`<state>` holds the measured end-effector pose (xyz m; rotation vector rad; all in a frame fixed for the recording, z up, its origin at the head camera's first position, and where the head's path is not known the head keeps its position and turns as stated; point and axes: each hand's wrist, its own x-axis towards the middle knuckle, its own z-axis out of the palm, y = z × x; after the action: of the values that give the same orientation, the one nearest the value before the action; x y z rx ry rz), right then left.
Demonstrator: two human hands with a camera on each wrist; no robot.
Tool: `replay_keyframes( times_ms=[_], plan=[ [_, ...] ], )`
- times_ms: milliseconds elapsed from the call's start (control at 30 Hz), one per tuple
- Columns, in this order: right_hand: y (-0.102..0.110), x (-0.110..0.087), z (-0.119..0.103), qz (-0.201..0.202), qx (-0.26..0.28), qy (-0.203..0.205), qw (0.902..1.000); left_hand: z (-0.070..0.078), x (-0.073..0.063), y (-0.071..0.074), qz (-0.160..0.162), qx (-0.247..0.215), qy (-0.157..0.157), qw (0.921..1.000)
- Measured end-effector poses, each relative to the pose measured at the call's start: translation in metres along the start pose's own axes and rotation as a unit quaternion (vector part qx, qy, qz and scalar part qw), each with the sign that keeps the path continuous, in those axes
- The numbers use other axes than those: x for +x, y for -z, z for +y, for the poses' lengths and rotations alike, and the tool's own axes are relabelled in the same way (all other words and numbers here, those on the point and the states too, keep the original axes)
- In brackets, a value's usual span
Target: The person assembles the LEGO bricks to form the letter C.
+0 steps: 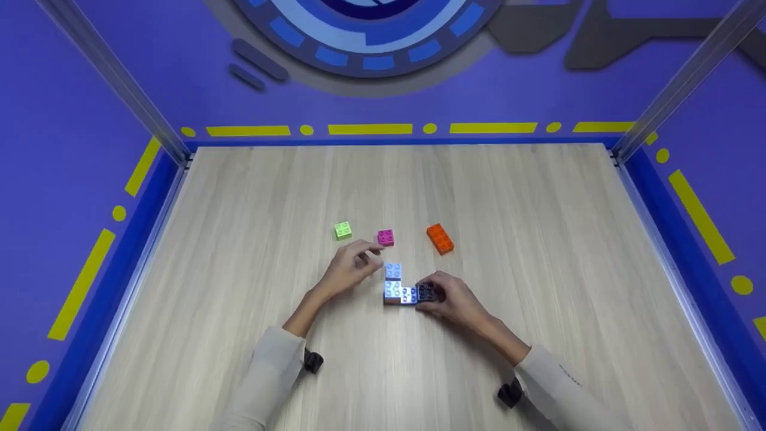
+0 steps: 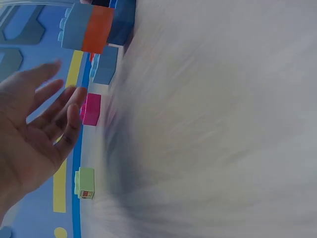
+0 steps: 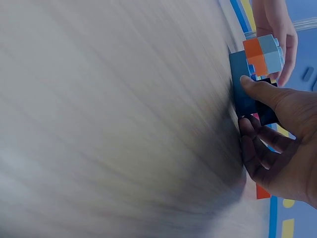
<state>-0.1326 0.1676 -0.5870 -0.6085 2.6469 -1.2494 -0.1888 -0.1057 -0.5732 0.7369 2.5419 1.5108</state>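
Observation:
Several toy building bricks are joined in a small build. A long blue brick point(image 3: 240, 67) lies lowest, with an orange brick point(image 3: 254, 55) and a light blue brick point(image 1: 392, 289) stacked at its left end. At its right end is a black brick point(image 1: 426, 292). My right hand point(image 1: 458, 300) grips that right end, thumb on the near side and fingers curled behind. Another light blue brick point(image 2: 104, 66) stands just behind the stack; whether they touch I cannot tell. My left hand point(image 1: 352, 264) hovers left of the build with loosely bent fingers, holding nothing, near a magenta brick point(image 1: 386, 237).
A light green brick point(image 1: 343, 230) lies back left of the build, and a long orange brick point(image 1: 440, 239) back right. The wooden table point(image 1: 269, 197) is bordered by blue printed walls point(image 1: 383, 108) at the back and both sides.

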Motion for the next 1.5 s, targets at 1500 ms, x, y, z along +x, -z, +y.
replay_keyframes(
  times_ms=[1500],
  plan=[
    [-0.001, -0.001, 0.000, 0.006, -0.002, -0.001, 1.0000, -0.002, 0.012, 0.002, 0.035, -0.012, 0.071, 0.9968]
  ],
)
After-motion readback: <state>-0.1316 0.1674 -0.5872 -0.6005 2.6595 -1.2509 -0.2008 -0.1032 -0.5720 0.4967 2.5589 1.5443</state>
